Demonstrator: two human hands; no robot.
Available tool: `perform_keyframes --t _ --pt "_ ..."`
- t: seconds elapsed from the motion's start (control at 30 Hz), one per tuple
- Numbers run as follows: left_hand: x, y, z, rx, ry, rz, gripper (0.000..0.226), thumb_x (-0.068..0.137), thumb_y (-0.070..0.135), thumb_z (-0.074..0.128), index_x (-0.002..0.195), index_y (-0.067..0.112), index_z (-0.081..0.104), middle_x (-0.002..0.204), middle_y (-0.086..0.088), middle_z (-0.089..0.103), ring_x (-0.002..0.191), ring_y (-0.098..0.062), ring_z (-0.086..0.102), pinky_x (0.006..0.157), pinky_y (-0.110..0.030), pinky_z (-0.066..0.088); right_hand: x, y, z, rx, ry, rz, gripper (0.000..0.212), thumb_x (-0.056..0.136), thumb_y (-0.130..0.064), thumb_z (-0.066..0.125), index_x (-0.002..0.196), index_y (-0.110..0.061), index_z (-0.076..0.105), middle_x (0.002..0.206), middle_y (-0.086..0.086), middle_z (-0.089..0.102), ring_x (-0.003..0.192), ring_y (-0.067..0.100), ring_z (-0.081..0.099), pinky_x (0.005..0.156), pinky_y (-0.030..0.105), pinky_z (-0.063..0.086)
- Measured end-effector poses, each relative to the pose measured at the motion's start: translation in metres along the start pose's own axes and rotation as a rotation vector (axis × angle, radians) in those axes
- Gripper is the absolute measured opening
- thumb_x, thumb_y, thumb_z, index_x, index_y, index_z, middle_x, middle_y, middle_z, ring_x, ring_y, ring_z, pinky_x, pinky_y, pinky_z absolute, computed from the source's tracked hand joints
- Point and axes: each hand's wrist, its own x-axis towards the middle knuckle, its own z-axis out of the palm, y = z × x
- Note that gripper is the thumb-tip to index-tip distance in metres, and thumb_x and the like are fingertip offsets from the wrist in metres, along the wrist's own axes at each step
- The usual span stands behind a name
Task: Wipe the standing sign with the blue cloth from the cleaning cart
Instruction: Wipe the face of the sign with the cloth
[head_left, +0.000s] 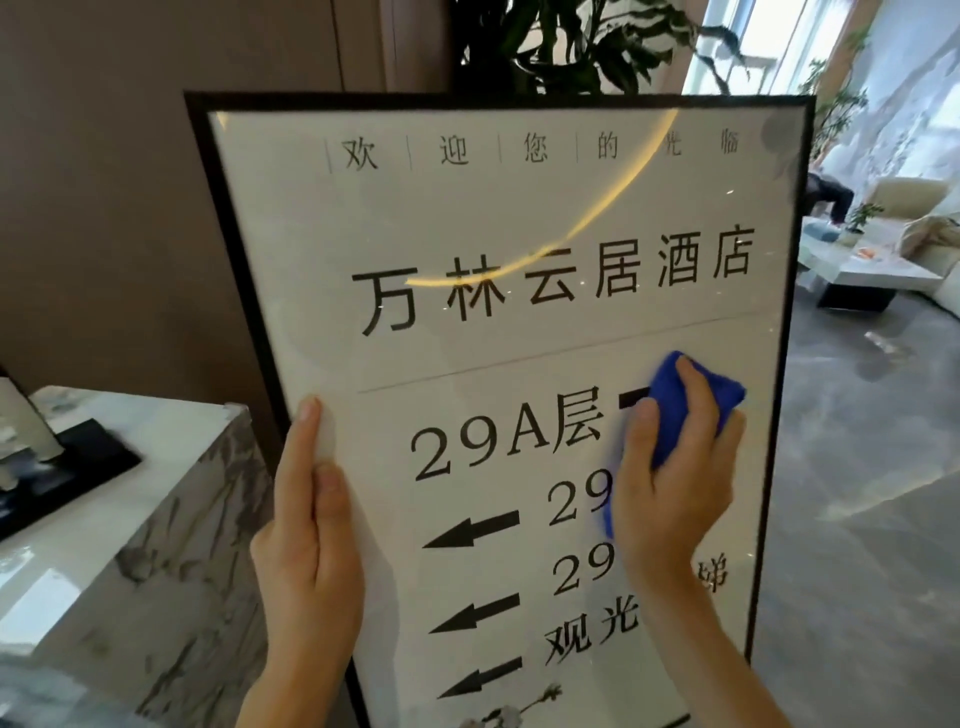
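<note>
Right hand (675, 478) fingers (698, 395) curled over blue cloth (680, 400), pressed on standing sign (467, 338); left hand (311, 530) fingers (306, 447) together, flat along its left edge.

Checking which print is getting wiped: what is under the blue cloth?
The blue cloth, pressed by the right hand, covers the right end of the sign's 29A line. A black mark shows beside it; the rest is hidden.
</note>
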Motion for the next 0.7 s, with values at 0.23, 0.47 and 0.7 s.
perform_keyframes --t 0.23,0.47,0.7 --pt "0.000 0.014 -0.002 -0.078 -0.032 -0.065 0.046 0.096 0.045 0.033 0.126 0.080 0.029 0.087 0.059 0.052 0.071 0.027 0.056 0.056 0.011 0.033 -0.026 -0.091 0.023 0.004 -0.089 -0.132 0.043 0.105 -0.042 0.034 0.140 -0.019 0.044 0.109 0.004 0.052 0.080 0.008 0.047 0.058 0.023 0.048" --pt "0.007 0.010 -0.003 -0.071 -0.074 -0.034 0.061 0.098 0.028 0.043 0.132 0.077 0.028 0.089 0.045 0.064 0.065 0.011 0.065 0.053 0.001 0.044 -0.036 -0.189 0.057 0.041 -0.202 -0.552 0.042 0.109 -0.040 0.031 0.143 -0.020 0.045 0.111 0.003 0.055 0.092 0.014 0.052 0.071 0.028 0.050" --pt "0.009 0.025 -0.004 -0.070 -0.076 -0.070 0.055 0.102 0.033 0.043 0.126 0.080 0.030 0.091 0.056 0.055 0.072 0.023 0.059 0.060 0.008 0.037 0.011 -0.179 0.058 -0.026 -0.207 -0.721 0.040 0.106 -0.037 0.047 0.144 -0.024 0.046 0.102 0.006 0.058 0.082 0.019 0.055 0.061 0.036 0.051"
